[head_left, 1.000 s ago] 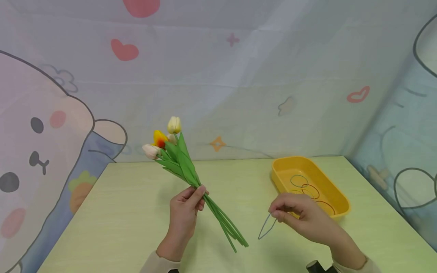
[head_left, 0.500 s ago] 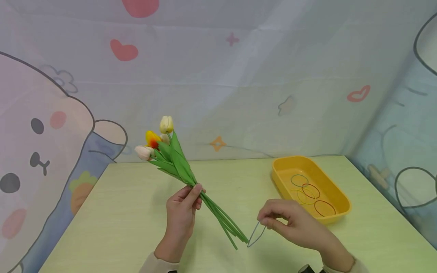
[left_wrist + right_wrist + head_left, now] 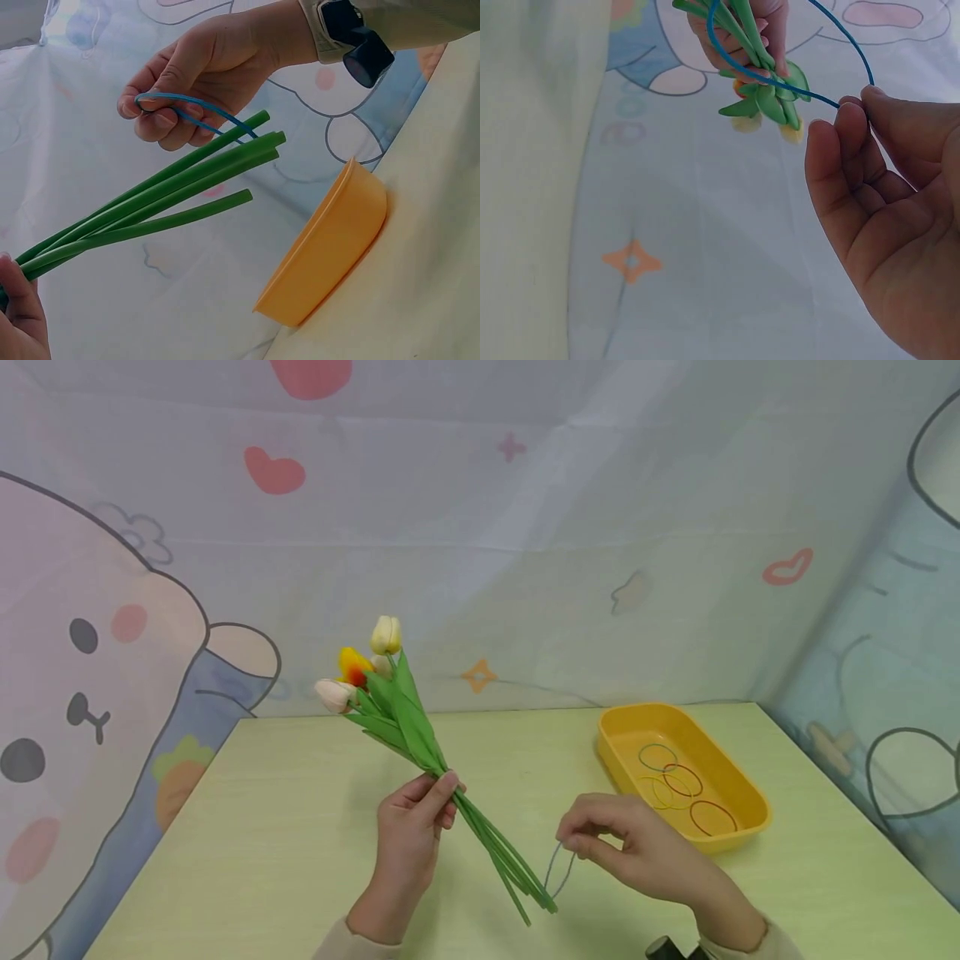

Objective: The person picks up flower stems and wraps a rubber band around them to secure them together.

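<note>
My left hand (image 3: 411,835) grips a bunch of tulips (image 3: 412,722) around the stems, just below the leaves. White, pale yellow and orange-yellow blooms point up and to the left, while the green stems (image 3: 165,187) spread toward the lower right. Between thumb and fingers, my right hand (image 3: 637,852) pinches a thin blue rubber band (image 3: 202,102). The band (image 3: 742,69) hangs as a loop at the cut stem ends, its far side overlapping them. Whether any stem passes through the loop I cannot tell.
On the right of the pale table (image 3: 285,827) stands a yellow tray (image 3: 727,768). Several rubber bands (image 3: 714,817), red, yellow and green, lie in it. A printed cloth backdrop (image 3: 480,568) rises behind the table.
My right hand has moved left and slightly down, away from the tray, bringing the rubber band to the stem ends. The tulips shifted left, then back right, still in my left hand.
</note>
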Demonstrator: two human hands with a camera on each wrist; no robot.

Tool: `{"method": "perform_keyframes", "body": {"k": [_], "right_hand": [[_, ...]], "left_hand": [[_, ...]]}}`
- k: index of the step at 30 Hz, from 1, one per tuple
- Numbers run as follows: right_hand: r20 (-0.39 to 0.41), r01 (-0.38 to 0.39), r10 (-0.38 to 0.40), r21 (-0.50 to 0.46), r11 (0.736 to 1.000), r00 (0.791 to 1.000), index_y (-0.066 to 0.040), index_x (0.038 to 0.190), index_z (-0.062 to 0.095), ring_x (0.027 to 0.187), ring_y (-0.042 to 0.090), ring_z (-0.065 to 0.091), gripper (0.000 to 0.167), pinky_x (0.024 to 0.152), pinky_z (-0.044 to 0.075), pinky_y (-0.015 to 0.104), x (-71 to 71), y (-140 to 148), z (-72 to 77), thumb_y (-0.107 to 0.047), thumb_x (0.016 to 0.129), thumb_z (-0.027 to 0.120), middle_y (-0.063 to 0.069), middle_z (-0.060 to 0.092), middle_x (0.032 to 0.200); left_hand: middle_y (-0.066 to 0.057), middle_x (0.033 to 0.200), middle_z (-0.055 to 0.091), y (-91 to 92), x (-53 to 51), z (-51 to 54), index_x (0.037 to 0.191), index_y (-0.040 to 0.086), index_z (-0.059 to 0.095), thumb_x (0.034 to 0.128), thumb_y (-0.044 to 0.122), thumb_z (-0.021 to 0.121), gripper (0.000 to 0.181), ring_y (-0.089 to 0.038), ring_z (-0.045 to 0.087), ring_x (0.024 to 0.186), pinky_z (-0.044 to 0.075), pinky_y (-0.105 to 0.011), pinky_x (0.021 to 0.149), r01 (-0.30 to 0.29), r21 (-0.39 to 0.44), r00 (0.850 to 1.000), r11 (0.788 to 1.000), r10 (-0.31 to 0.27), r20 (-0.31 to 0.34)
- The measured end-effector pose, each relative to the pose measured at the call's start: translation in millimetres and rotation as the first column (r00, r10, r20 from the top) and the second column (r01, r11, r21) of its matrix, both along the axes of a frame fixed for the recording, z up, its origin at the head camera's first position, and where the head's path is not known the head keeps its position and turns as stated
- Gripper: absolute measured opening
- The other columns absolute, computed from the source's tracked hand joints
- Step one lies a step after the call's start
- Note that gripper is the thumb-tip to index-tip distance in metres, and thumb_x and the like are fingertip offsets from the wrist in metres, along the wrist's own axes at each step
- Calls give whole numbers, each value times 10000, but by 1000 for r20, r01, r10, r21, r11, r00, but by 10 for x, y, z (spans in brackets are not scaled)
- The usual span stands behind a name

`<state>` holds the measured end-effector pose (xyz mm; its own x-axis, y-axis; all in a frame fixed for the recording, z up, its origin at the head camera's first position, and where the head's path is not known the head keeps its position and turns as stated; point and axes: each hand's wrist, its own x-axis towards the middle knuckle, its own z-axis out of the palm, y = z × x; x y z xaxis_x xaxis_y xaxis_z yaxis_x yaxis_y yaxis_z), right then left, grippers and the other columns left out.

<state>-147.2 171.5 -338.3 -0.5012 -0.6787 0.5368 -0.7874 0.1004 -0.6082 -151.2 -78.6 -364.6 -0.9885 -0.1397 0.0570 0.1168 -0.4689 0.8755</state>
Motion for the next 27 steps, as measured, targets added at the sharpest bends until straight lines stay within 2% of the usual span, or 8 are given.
{"method": "perform_keyframes", "body": {"k": [4,8,14,20,27], "right_hand": [[8,-3,3,2,1000,1000,-146,985,626,731,83,558,251,651,525,225,-15,1,11,82,882,624,-26,612,858],[7,-6,6,4,1000,1000,-127,977,628,734,84,560,225,652,529,230,-35,-9,18,78,885,623,-25,615,864],[5,-16,16,5,1000,1000,-151,989,626,721,83,553,245,636,524,227,-47,-52,35,73,889,620,-29,613,858],[16,-14,14,13,1000,1000,-159,981,634,714,76,564,223,626,529,233,-64,-116,45,47,897,625,-37,622,855],[28,5,-5,12,1000,1000,-150,969,648,701,101,584,193,623,535,245,-110,-169,45,29,899,631,-39,633,858]], "left_hand": [[20,694,671,32,20,-6,778,56,689,907,9,638,146,-37,488,529,432,-138,514,19,-11,1000,1000,-19,0],[26,687,675,68,41,-9,756,84,692,905,1,635,180,-32,490,521,431,-139,513,41,-26,999,999,-42,0],[21,687,675,117,65,-41,736,100,688,899,15,647,188,-35,486,521,423,-136,508,89,-42,996,995,-89,1],[18,681,676,164,92,-59,742,84,693,886,23,667,159,-33,486,514,428,-133,508,108,-45,994,993,-108,3],[15,679,672,219,129,-74,754,64,696,878,36,682,129,-35,481,515,425,-136,509,125,-57,992,991,-126,-24]]}}
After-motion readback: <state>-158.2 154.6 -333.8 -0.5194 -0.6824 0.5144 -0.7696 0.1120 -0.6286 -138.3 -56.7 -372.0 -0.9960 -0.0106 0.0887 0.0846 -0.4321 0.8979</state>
